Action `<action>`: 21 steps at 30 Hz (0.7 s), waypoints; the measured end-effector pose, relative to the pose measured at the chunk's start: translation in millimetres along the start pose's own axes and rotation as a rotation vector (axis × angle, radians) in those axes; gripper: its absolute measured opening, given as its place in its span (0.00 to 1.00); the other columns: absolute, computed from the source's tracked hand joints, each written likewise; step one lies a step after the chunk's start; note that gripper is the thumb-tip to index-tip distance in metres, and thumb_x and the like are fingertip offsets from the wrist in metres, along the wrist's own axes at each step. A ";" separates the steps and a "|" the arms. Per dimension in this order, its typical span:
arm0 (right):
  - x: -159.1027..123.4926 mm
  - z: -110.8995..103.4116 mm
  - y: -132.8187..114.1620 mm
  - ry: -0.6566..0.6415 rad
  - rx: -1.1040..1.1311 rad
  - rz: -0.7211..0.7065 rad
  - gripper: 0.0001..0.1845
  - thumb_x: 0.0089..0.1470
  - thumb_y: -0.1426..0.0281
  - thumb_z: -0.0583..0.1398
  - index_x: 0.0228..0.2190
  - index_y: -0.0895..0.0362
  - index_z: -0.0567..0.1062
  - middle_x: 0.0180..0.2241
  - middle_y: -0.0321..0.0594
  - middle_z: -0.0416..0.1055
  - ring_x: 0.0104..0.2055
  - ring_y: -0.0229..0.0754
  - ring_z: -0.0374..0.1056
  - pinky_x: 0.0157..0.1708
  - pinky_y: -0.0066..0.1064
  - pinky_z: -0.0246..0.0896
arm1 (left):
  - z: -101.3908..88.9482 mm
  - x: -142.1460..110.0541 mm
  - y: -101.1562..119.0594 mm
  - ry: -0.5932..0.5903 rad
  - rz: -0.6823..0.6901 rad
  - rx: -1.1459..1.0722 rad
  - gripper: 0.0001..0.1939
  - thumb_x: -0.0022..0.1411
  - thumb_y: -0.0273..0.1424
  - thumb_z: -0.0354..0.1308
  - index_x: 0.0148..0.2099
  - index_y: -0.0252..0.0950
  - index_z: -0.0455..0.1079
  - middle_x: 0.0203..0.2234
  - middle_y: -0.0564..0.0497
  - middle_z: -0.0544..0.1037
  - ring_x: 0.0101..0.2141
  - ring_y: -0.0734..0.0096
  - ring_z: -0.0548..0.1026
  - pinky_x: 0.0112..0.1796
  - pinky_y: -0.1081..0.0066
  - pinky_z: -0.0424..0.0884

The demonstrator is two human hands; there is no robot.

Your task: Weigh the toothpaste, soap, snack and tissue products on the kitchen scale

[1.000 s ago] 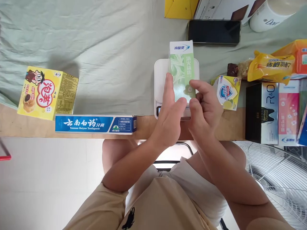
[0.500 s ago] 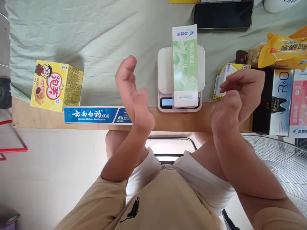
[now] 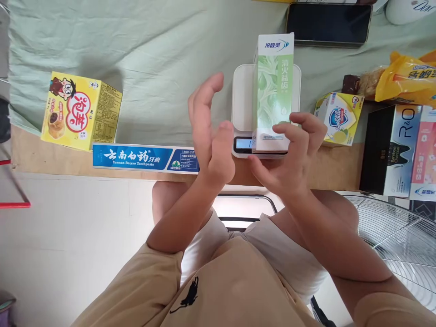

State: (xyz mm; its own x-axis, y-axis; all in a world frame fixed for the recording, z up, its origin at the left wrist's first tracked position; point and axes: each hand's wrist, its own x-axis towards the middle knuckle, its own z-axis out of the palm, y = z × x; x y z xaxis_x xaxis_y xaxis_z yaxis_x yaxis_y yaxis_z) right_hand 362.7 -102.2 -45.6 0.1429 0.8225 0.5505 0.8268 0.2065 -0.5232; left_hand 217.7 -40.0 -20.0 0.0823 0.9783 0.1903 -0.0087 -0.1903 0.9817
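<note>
A green and white toothpaste box (image 3: pixel 274 86) lies lengthwise on a small white kitchen scale (image 3: pixel 242 95), whose lit display (image 3: pixel 243 144) shows at the near edge. My right hand (image 3: pixel 292 154) curls around the near end of this box, fingers on its right side and thumb below. My left hand (image 3: pixel 208 131) hovers just left of the scale with fingers stretched out, holding nothing. A blue toothpaste box (image 3: pixel 146 159) lies along the table edge left of my left hand.
A yellow snack box (image 3: pixel 80 111) stands at the left on the green cloth (image 3: pixel 153 59). A black phone (image 3: pixel 329 25) lies behind the scale. A soap box (image 3: pixel 339 119), yellow snack bags (image 3: pixel 405 81) and stacked boxes (image 3: pixel 391 150) crowd the right. A fan grille (image 3: pixel 398 240) sits lower right.
My right hand has come back from the right and closed around the near end of the green box. My left hand has shifted right, toward the scale, still spread.
</note>
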 end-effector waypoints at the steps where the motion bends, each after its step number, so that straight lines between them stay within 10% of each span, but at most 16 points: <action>1: -0.5 1.6 -3.0 0.004 -0.027 0.017 0.27 0.55 0.55 0.65 0.52 0.44 0.62 0.56 0.47 0.58 0.59 0.52 0.61 0.63 0.54 0.62 | 0.1 0.2 0.1 0.011 0.012 -0.016 0.21 0.68 0.47 0.49 0.61 0.54 0.60 0.65 0.57 0.66 0.74 0.65 0.56 0.76 0.65 0.48; 21: 0.0 -7.8 6.8 -0.001 -0.093 0.096 0.27 0.52 0.62 0.69 0.51 0.51 0.68 0.59 0.57 0.66 0.64 0.61 0.65 0.68 0.63 0.57 | -33.9 7.6 41.4 0.156 -0.006 0.023 0.25 0.63 0.41 0.48 0.62 0.44 0.55 0.66 0.52 0.65 0.74 0.63 0.58 0.76 0.67 0.50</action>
State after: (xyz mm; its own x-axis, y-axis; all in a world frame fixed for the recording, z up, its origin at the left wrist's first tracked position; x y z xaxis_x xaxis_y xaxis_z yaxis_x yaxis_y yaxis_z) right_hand 372.6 -104.9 -44.0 0.2231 0.8365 0.5005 0.8565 0.0769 -0.5103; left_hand 184.2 -37.6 22.3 -0.0731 0.9801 0.1846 0.0138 -0.1841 0.9828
